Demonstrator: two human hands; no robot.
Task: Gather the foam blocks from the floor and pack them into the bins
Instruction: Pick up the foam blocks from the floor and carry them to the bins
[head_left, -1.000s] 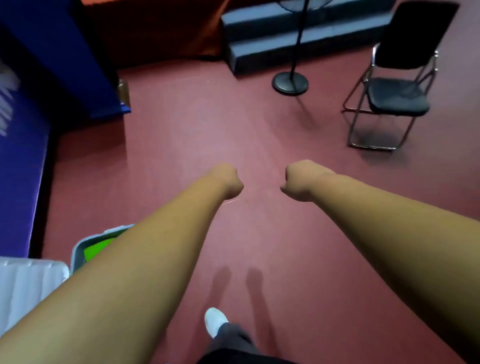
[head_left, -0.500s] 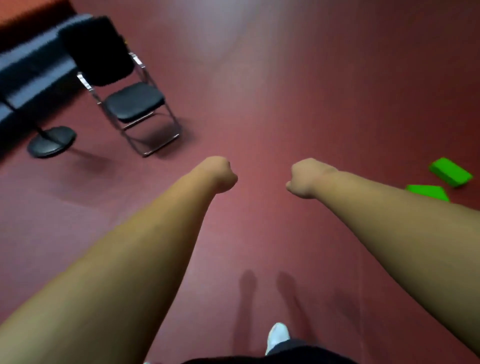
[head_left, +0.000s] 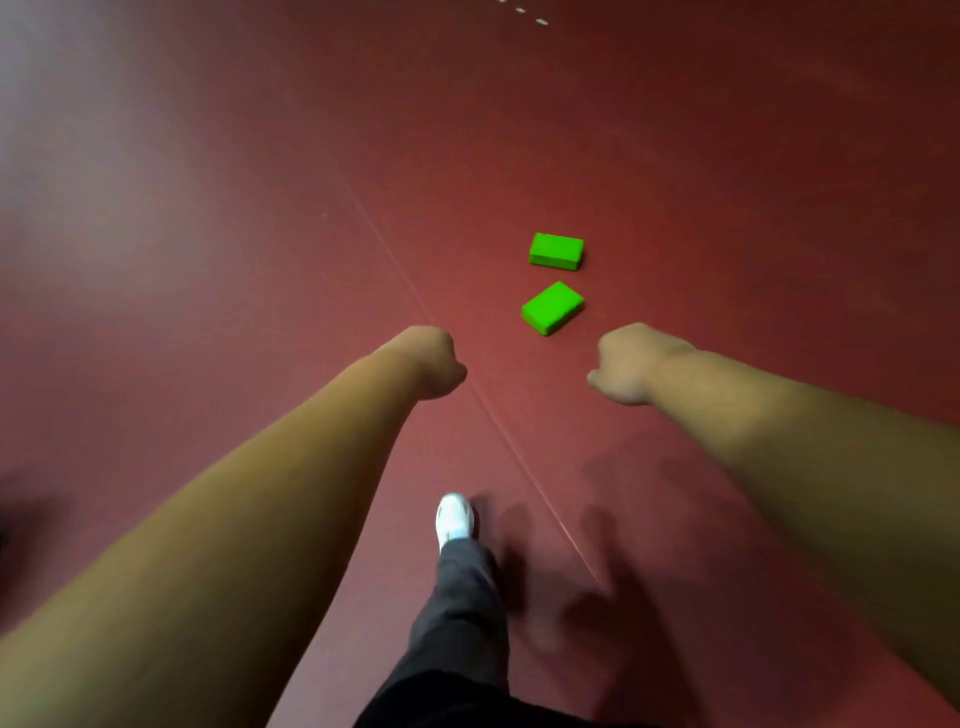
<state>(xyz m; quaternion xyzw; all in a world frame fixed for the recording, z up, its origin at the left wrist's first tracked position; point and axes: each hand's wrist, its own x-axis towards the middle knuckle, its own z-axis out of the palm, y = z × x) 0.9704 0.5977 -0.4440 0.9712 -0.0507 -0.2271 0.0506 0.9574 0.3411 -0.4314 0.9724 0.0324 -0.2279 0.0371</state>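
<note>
Two green foam blocks lay flat on the red floor (head_left: 208, 260), a gap between them. The far block (head_left: 556, 251) had its long axis running nearly left to right across the view. The near block (head_left: 552, 308) sat turned, its long axis slanting from lower left to upper right.

Both hands hung over the floor short of the blocks, touching neither. The left hand (head_left: 434, 364) was balled into a fist and held nothing. The right hand (head_left: 623, 364) was likewise curled and held nothing (its fingers were tucked under, seen only from the back), and it was the nearer one to the near block.

Both forearms ran off the frame edges. A white shoe (head_left: 455, 519) and a dark trouser leg (head_left: 462, 597) showed below, the leg cut off at the bottom. A thin seam (head_left: 415, 296) crossed the floor diagonally. Small pale marks (head_left: 519, 10) at the top edge were too small to make out.
</note>
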